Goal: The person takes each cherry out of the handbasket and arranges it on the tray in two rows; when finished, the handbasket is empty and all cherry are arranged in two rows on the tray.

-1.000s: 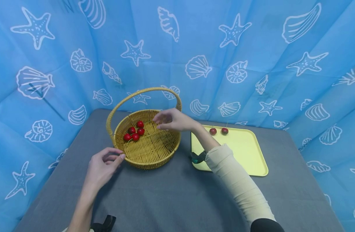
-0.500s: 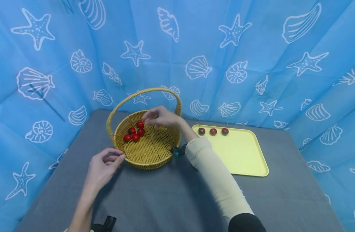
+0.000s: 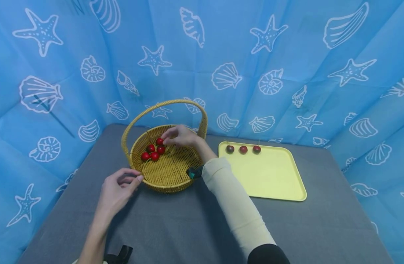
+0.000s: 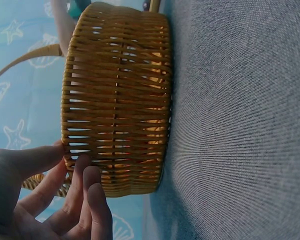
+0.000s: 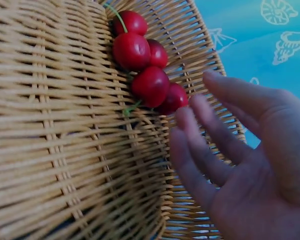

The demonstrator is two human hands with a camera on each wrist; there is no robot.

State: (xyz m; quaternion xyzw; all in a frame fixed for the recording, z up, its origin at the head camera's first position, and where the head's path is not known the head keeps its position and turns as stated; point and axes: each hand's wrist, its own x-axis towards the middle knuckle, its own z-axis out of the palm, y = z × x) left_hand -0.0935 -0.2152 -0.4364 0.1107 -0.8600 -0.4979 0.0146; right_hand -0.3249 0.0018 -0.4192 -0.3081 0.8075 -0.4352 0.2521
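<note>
A round wicker basket (image 3: 165, 173) with an arched handle stands on the table. Several red cherries (image 3: 154, 156) lie bunched at its left side. My left hand (image 3: 116, 189) pinches the basket's near-left rim; in the left wrist view its thumb and fingers meet at the woven wall (image 4: 115, 105). Inside the basket, my right hand (image 3: 182, 135) reaches to the farthest cherry (image 3: 160, 141). The right wrist view shows its fingertips beside that cherry (image 5: 175, 99), with a gap between thumb and fingers. Whether a fingertip touches it I cannot tell.
Right of the basket, a yellow tray (image 3: 271, 176) bears three dark red cherries (image 3: 243, 149) in a row along its back edge. A grey cloth (image 3: 175, 227) covers the table. Behind hangs a blue curtain (image 3: 195, 73) with white sea-shell prints.
My right hand has moved left within the basket, from its right side to the cherries. A third cherry on the tray has come out from behind the arm. The left hand stays put.
</note>
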